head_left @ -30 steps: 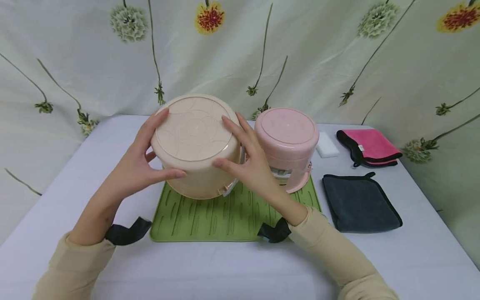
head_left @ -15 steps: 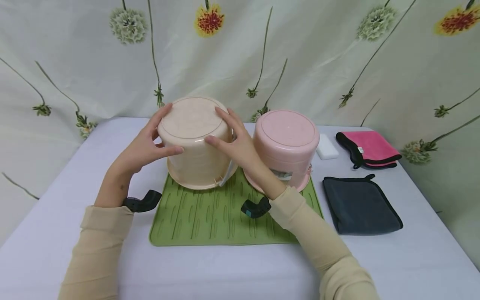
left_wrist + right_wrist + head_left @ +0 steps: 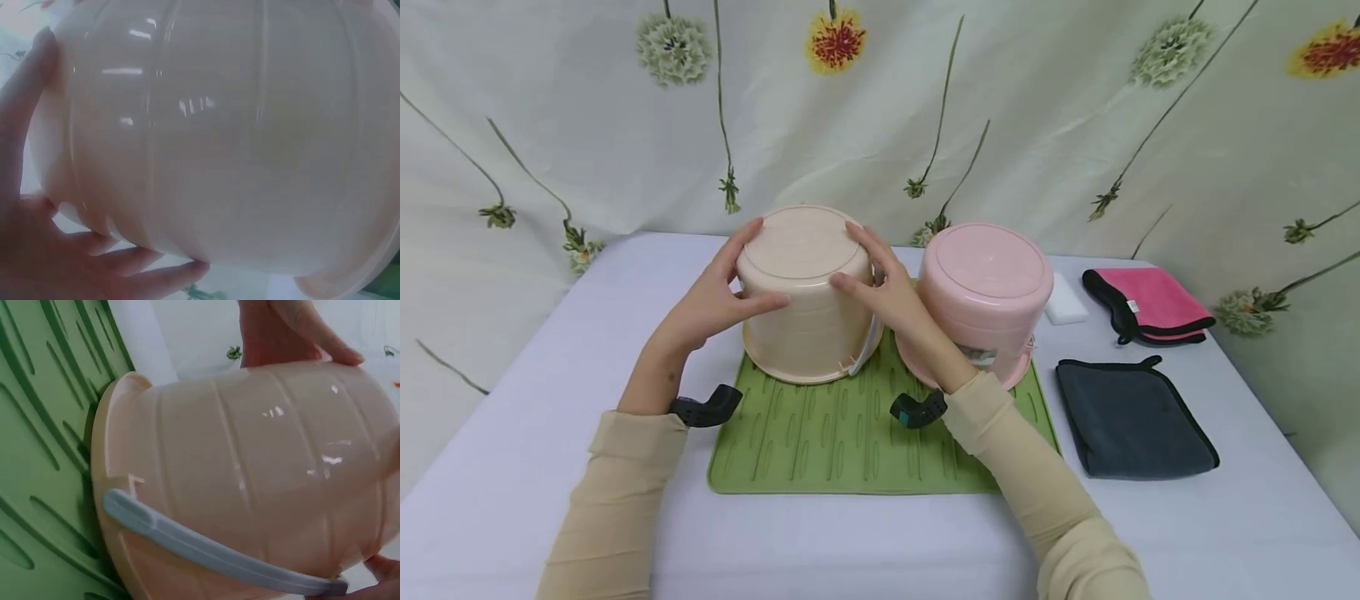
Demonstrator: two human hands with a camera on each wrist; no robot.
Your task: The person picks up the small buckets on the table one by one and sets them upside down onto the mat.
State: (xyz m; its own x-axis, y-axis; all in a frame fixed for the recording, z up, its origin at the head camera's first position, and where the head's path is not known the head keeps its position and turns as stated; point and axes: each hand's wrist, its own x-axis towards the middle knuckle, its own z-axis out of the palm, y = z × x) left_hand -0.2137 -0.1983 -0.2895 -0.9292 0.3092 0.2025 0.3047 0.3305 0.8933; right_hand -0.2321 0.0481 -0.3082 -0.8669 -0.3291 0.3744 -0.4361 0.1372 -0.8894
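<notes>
A beige plastic bucket (image 3: 808,321) stands upside down on the left back part of a green ridged mat (image 3: 820,467). My left hand (image 3: 711,300) grips its left side near the upturned base, thumb at the front. On the other side my right hand (image 3: 898,300) holds it in the same way. The left wrist view shows fingers (image 3: 165,278) along the bucket's ribbed wall. In the right wrist view a grey handle (image 3: 219,559) hangs against the wall, and the rim (image 3: 103,456) meets the mat.
An upside-down pink bucket (image 3: 985,283) stands on the mat to the right, partly behind my right forearm. Farther right lie a white block (image 3: 1064,300), a folded pink cloth (image 3: 1165,298) and a dark grey cloth (image 3: 1135,421). A flowered curtain (image 3: 1045,100) hangs behind the table.
The beige bucket has gone from tilted and closer to the camera to upright on its rim on the mat, with both hands holding it. In the last half second little has moved except the camera.
</notes>
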